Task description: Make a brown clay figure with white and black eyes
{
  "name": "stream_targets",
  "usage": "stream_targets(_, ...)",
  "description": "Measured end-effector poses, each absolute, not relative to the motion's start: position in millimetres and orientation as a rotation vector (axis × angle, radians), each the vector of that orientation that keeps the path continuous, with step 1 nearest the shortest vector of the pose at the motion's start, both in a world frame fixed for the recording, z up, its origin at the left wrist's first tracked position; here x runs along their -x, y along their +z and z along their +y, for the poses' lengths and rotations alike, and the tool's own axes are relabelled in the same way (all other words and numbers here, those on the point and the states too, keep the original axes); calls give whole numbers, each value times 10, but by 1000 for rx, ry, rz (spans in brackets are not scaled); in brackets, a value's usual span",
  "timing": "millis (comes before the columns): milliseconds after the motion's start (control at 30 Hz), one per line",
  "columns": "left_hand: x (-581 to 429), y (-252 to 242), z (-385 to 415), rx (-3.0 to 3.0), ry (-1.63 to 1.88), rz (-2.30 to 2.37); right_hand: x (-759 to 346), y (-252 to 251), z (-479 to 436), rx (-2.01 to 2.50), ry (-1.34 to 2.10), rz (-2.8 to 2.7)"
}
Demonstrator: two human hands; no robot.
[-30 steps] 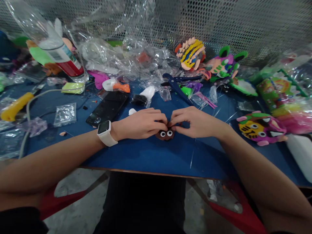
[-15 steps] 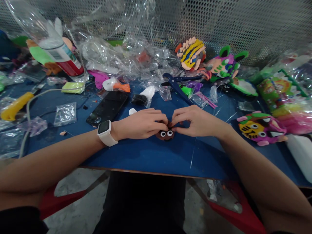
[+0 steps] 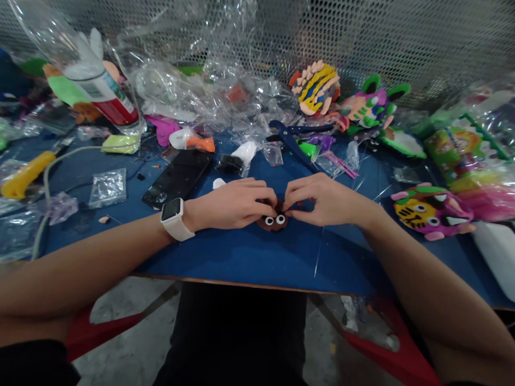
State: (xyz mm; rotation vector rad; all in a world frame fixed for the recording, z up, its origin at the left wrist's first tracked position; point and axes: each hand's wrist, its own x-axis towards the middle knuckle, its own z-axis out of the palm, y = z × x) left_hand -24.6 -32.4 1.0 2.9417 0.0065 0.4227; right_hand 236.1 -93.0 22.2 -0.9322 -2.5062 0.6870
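Observation:
A small brown clay figure (image 3: 274, 223) with two round white eyes lies near the front edge of the blue table (image 3: 241, 254). My left hand (image 3: 243, 203), with a white-strapped watch (image 3: 176, 219) at the wrist, grips its upper left side with curled fingers. From the right, my right hand (image 3: 311, 201) pinches the figure's top right side between thumb and fingertips. The fingers of both hands nearly meet and cover the figure's upper part.
Behind my hands are a black phone (image 3: 177, 178), dark blue pliers (image 3: 292, 140) and crumpled clear plastic (image 3: 225, 96). A yellow-handled tool (image 3: 26, 174) and a can (image 3: 105, 99) are at left. A colourful clay figure (image 3: 432, 212) sits at right, beside a white object (image 3: 495, 254).

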Motion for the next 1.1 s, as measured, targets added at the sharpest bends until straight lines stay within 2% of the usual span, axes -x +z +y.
stream_targets(1100, 252, 58, -297, -2906, 491, -11, -2329, 188, -933, 917, 781, -2464)
